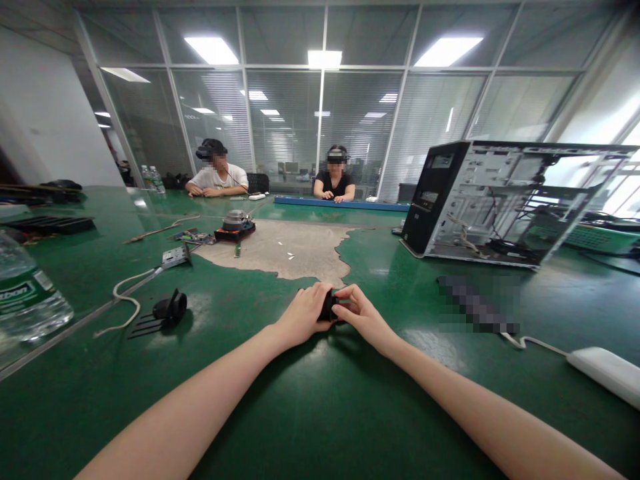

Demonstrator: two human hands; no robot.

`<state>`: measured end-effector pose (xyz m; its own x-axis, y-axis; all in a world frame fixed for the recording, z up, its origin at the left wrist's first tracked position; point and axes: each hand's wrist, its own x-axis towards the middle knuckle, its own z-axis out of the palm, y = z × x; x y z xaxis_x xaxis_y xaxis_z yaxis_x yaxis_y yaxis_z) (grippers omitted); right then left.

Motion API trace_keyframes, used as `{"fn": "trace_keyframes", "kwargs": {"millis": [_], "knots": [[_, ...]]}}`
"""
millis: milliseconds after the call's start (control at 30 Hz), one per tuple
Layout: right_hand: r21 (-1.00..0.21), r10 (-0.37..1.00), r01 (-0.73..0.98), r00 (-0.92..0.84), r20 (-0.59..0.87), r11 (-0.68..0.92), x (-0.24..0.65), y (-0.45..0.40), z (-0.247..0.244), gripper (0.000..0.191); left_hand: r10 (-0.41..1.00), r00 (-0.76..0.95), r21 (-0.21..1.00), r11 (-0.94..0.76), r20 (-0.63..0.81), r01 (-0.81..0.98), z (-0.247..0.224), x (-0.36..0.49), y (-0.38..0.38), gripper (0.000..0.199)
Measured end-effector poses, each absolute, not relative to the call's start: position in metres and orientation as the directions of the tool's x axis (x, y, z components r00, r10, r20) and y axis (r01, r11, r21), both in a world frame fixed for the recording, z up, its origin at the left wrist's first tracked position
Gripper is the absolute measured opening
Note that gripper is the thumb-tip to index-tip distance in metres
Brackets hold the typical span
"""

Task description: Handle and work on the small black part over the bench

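Low over the green table [280, 400], both hands meet on a small black part [329, 307], mostly covered by fingers, so its kind does not show. My left hand [306, 312] wraps round its left side. From the right, my right hand [361, 313] pinches it between thumb and fingertips. To the left lies another black plastic piece [171, 307] with a round end and thin prongs. Behind it rests a metal connector plate [176, 256] with a grey cable [131, 300].
An open computer case [480, 207] stands at the right, near a white power strip [607, 373]. A heatsink fan [235, 225] sits on a bare brown patch [305, 247]. At the left edge is a water bottle [30, 300]. Two people [216, 170] wearing headsets sit across the table.
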<state>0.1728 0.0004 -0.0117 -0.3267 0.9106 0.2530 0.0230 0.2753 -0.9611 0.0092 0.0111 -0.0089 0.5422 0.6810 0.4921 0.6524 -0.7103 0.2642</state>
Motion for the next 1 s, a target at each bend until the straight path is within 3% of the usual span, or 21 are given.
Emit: {"fn": "trace_keyframes", "kwargs": {"millis": [333, 467, 667, 1000], "knots": [[-0.950, 0.888, 0.009, -0.356, 0.290, 0.314, 0.1739, -0.0010, -0.0122, 0.028, 0.678, 0.545, 0.265, -0.714, 0.493, 0.648, -0.0106, 0.0079, 0.0109, 0.056], [-0.957, 0.902, 0.023, -0.343, 0.264, 0.289, 0.1735, -0.0005, -0.0132, 0.023, 0.669, 0.545, 0.257, -0.720, 0.506, 0.645, -0.0103, 0.0081, 0.0113, 0.054], [-0.964, 0.919, 0.068, -0.327, 0.220, 0.255, 0.1744, 0.0012, -0.0131, 0.032, 0.670, 0.549, 0.251, -0.719, 0.500, 0.649, -0.0091, 0.0083, 0.0104, 0.055], [-0.956, 0.904, 0.039, -0.338, 0.263, 0.292, 0.1732, -0.0006, -0.0121, 0.024, 0.672, 0.547, 0.270, -0.721, 0.499, 0.638, -0.0102, 0.0082, 0.0110, 0.054]]}}
